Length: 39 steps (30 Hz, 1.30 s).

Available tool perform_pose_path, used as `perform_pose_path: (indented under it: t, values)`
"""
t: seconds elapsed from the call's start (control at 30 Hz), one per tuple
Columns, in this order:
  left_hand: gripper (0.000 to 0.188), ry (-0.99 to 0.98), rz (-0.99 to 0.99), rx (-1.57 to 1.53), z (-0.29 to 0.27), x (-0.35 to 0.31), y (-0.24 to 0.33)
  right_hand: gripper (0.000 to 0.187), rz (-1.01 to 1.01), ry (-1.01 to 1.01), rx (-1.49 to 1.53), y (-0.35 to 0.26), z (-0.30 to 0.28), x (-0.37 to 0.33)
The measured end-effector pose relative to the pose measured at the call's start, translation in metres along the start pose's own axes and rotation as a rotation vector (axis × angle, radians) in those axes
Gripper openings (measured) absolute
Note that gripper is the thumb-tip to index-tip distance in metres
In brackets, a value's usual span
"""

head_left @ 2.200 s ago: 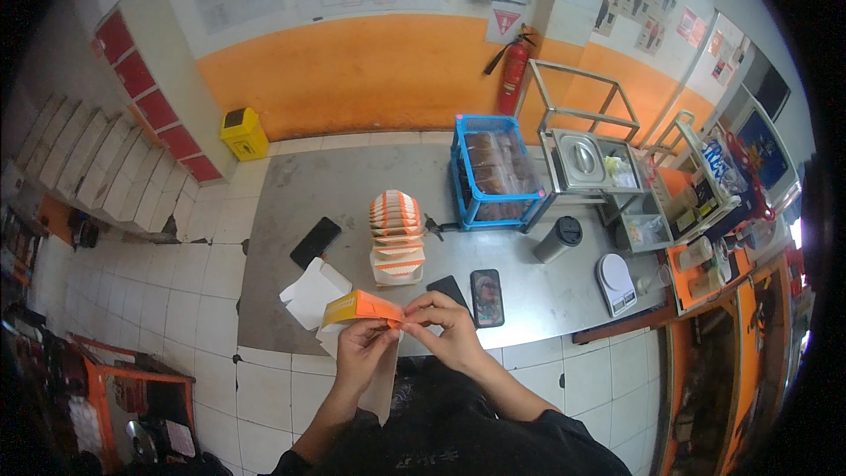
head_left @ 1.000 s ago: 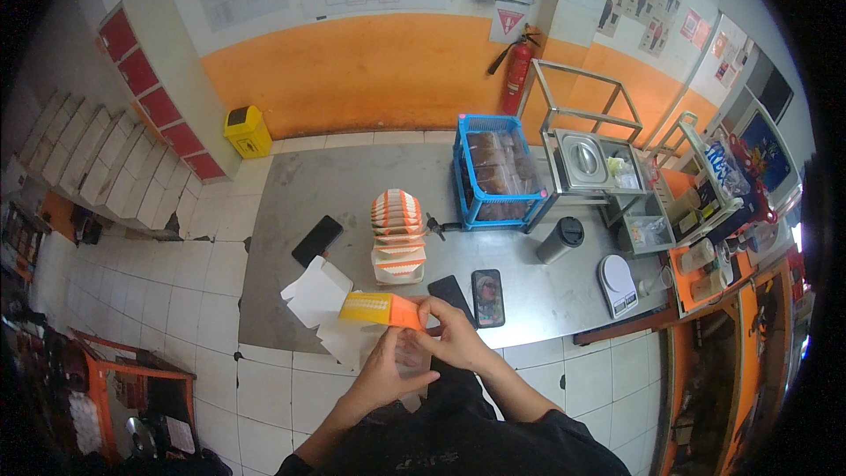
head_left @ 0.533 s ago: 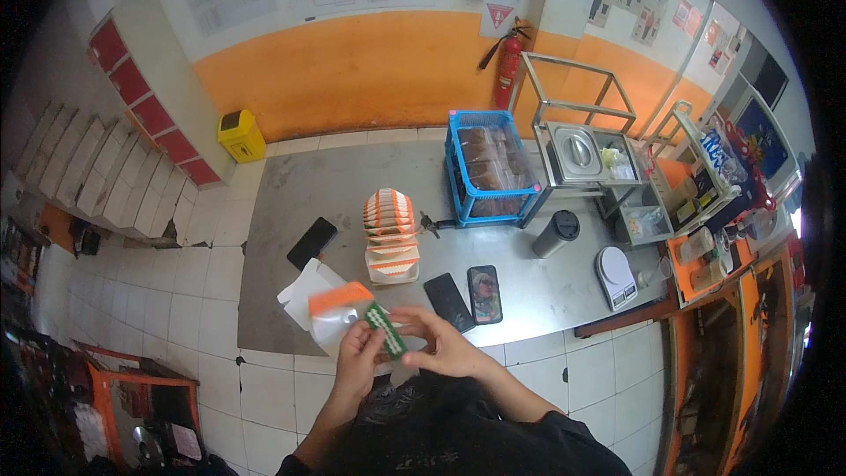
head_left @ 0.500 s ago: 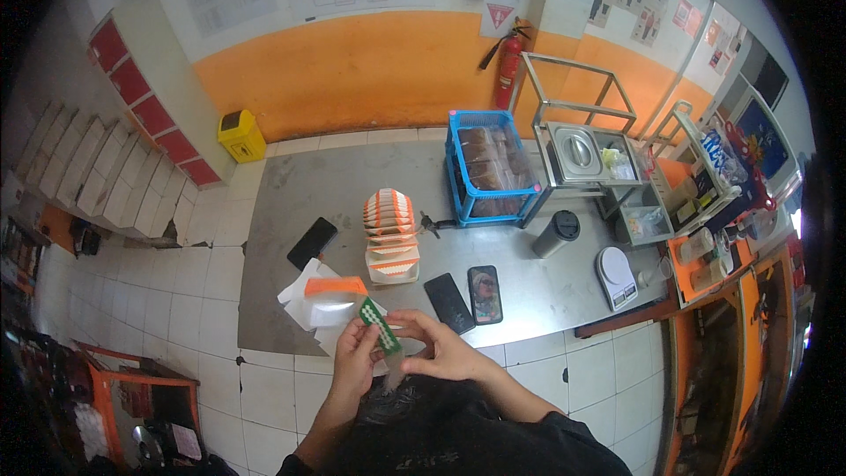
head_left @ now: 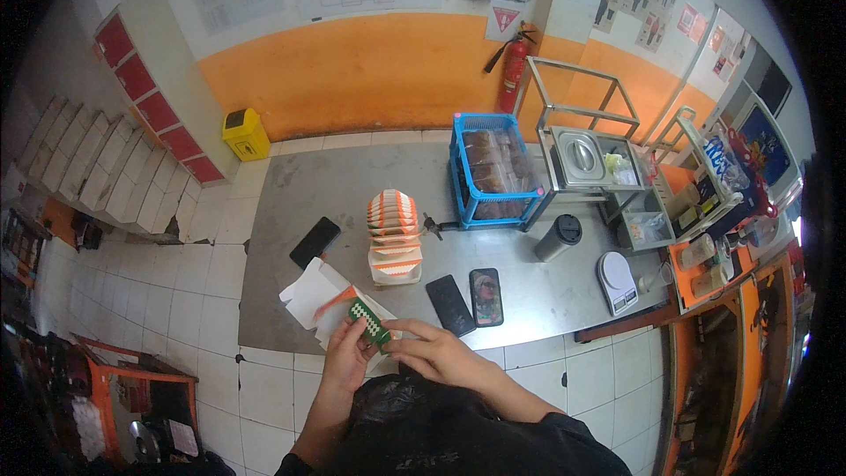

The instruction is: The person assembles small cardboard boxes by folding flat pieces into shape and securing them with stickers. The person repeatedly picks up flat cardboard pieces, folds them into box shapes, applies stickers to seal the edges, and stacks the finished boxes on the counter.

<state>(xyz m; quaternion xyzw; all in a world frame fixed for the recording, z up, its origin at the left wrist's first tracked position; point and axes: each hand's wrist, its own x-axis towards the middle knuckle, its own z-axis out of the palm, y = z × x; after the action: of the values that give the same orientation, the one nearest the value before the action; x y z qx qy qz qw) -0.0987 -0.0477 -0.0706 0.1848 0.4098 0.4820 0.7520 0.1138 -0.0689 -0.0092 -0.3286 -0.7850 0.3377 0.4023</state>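
A green folded card piece with a white pattern (head_left: 368, 319) is held at the table's near edge, just over my lap. My left hand (head_left: 346, 354) pinches its left side between thumb and fingers. The fingers of my right hand (head_left: 436, 351) close on its lower right end. Just beyond lies an unfolded white card box blank (head_left: 310, 289) with an orange part, partly hidden by the green piece and my hands. A row of nested white-and-orange card boxes (head_left: 395, 242) stands farther up the table.
On the steel table (head_left: 291, 185) lie a black phone (head_left: 315, 242), a dark phone (head_left: 449, 305), a lit phone (head_left: 486, 296) and keys (head_left: 432, 227). A blue crate (head_left: 495, 169) of bagged brown items, a tumbler (head_left: 558, 238) and a white scale (head_left: 617, 283) stand to the right.
The green piece has turned, now showing more of its patterned face. My right fingers have moved left onto its lower end. The orange part of the blank now lies at a different angle.
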Motion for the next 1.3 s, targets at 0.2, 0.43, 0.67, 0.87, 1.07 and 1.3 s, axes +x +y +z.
perform_pose_path:
  t: [0.2,0.43,0.67,0.87,1.07,1.3]
  values:
    - [0.028,-0.001,0.183,0.265,0.029,-0.014,0.004,0.02,0.234,0.194,0.022,0.002,0.005,0.002]
    - [0.032,-0.255,0.37,0.33,0.038,-0.023,0.001,0.023,0.215,0.252,-0.001,0.008,0.005,-0.001]
    - [0.035,-0.213,0.411,0.457,0.034,-0.022,0.001,0.019,0.291,0.241,0.199,0.012,0.005,-0.004]
    - [0.036,-0.16,0.378,0.446,0.035,-0.022,0.003,0.014,0.286,0.255,0.246,0.015,0.009,-0.004]
    - [0.033,-0.148,0.404,0.423,0.036,-0.022,0.005,0.012,0.342,0.267,0.316,0.011,0.012,-0.001]
    - [0.03,-0.136,0.361,0.335,0.036,-0.023,0.006,0.011,0.283,0.296,0.282,0.004,0.011,0.001]
